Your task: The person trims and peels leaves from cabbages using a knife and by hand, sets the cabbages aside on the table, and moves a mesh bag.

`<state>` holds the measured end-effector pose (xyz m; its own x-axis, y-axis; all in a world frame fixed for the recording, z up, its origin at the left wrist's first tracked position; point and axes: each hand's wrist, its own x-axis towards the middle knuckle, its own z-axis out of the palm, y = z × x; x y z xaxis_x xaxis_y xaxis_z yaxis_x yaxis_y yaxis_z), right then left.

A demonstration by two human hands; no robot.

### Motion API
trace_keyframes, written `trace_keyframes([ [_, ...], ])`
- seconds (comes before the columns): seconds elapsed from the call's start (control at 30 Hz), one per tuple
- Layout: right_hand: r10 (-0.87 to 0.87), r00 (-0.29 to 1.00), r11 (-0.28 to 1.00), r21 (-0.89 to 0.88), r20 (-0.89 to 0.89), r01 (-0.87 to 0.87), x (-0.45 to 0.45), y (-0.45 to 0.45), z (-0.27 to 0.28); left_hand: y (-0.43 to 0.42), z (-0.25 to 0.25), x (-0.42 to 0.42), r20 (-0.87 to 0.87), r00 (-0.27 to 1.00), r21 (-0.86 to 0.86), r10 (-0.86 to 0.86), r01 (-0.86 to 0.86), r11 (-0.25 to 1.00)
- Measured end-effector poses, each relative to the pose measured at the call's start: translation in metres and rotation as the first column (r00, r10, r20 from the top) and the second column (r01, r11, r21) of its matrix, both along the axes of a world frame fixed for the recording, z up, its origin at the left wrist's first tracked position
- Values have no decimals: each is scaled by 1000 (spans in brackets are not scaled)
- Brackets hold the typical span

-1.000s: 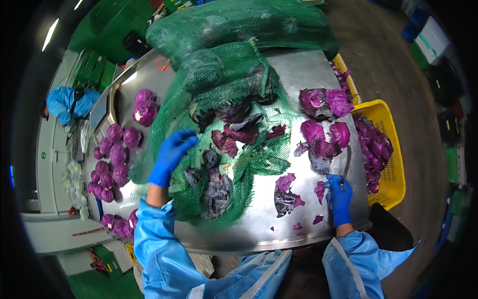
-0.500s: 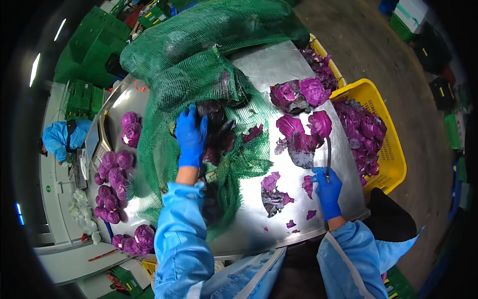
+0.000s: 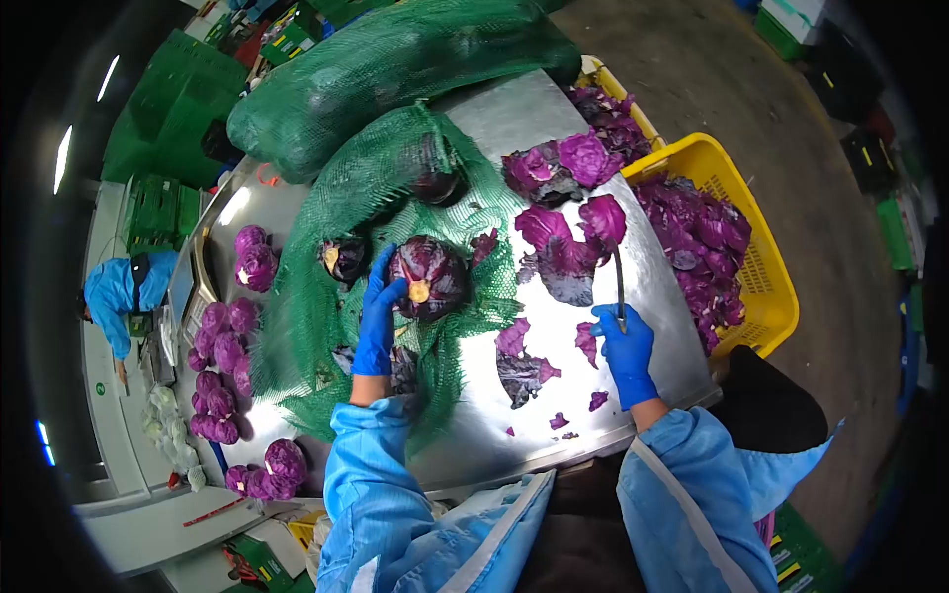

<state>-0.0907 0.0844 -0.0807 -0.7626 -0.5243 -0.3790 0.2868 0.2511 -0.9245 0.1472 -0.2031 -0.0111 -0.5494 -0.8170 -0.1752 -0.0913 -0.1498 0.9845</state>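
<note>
My left hand [image 3: 378,321], in a blue glove, lies with fingers stretched along the left side of a red cabbage [image 3: 435,272]. That cabbage rests on the green mesh bag [image 3: 361,188], its pale cut stem facing me. A smaller dark cabbage [image 3: 343,259] sits left of my fingertips, and another cabbage [image 3: 435,173] is at the bag's mouth. In my right hand [image 3: 625,354], also gloved, is a knife [image 3: 620,287] with a narrow dark blade pointing away from me. Its tip lies beside loose purple leaves [image 3: 568,257]; the handle is mostly hidden by my fingers.
Trimmed purple cabbages [image 3: 222,346] line the metal table's left side. A full green mesh sack [image 3: 395,79] lies across the back. Yellow crates [image 3: 776,296] of leaves stand at the right. A co-worker in blue [image 3: 129,287] is far left.
My left hand has moved down and turned beside the cabbage, which now shows its stem. The mesh has drawn back, uncovering the smaller cabbage. My right hand still holds the knife.
</note>
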Motion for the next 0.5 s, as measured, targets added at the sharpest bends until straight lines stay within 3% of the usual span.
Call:
trace_keyframes([
  [0.1,10,999,1000,7,-45,-9,0,2,-6,18,10,-10,281,945,-374,-167,268,888],
  [0.17,12,996,999,36,-90,-9,0,1,-6,26,25,-17,568,821,-583,-58,452,675],
  [0.23,58,992,989,143,-115,-41,-2,2,-6,30,22,-21,597,802,-580,2,430,691],
  [0.3,16,986,997,73,-166,-4,1,3,-25,19,-3,-15,453,891,-693,-26,370,619],
  [0.33,8,988,999,55,-156,0,2,2,-21,15,-15,-10,380,924,-664,-37,300,685],
  [0.37,0,989,999,35,-150,5,3,1,-17,18,-19,-12,203,976,-480,-75,166,861],
  [0.4,-22,979,1000,7,-205,24,5,0,-39,8,-35,-5,160,987,-418,-23,88,904],
  [0.43,-44,976,999,6,-214,46,2,1,-21,-4,-48,4,120,992,-345,39,5,938],
  [0.5,23,995,998,49,96,-28,-2,2,27,-9,-51,5,-135,976,37,168,-164,986],
])
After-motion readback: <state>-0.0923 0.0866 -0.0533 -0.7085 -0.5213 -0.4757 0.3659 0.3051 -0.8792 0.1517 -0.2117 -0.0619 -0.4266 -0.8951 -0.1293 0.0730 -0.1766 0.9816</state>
